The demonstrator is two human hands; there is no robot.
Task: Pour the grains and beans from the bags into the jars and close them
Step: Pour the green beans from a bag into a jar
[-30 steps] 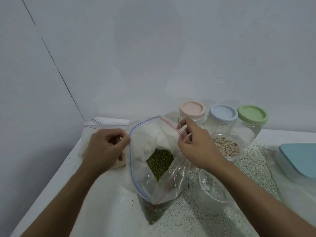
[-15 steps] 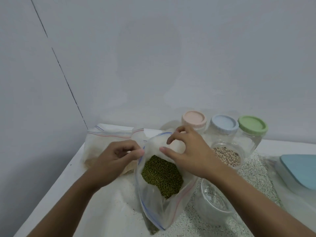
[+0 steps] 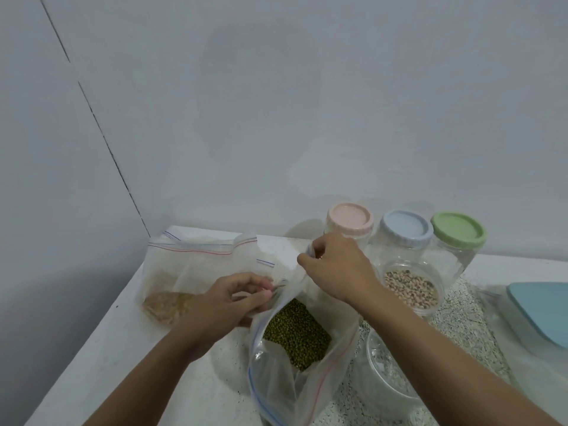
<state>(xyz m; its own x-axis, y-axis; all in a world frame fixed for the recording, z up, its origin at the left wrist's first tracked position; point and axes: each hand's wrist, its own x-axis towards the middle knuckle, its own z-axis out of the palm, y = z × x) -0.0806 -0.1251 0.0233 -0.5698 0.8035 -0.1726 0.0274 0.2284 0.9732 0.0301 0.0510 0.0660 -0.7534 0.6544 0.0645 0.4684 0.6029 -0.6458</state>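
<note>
A clear zip bag of green beans (image 3: 296, 332) lies tilted on the counter with its open mouth toward me. My left hand (image 3: 227, 302) pinches the bag's left edge. My right hand (image 3: 335, 265) grips the bag's far end near its bottom. An open empty jar (image 3: 390, 373) stands just right of the bag, partly under my right forearm. Behind it an open jar (image 3: 412, 287) holds pale speckled beans. Three lidded empty jars stand at the back: pink lid (image 3: 350, 219), blue lid (image 3: 405, 227), green lid (image 3: 458, 230).
A second zip bag (image 3: 172, 299) with tan grain leans in the left corner against the wall. A clear container with a blue lid (image 3: 541, 312) sits at the right edge. The speckled white counter (image 3: 123, 364) ends at the wall corner on the left.
The bag has been lowered and tipped, so its bottom is now raised at the far end. My right hand moved from the bag's mouth to its far end; my left hand shifted right.
</note>
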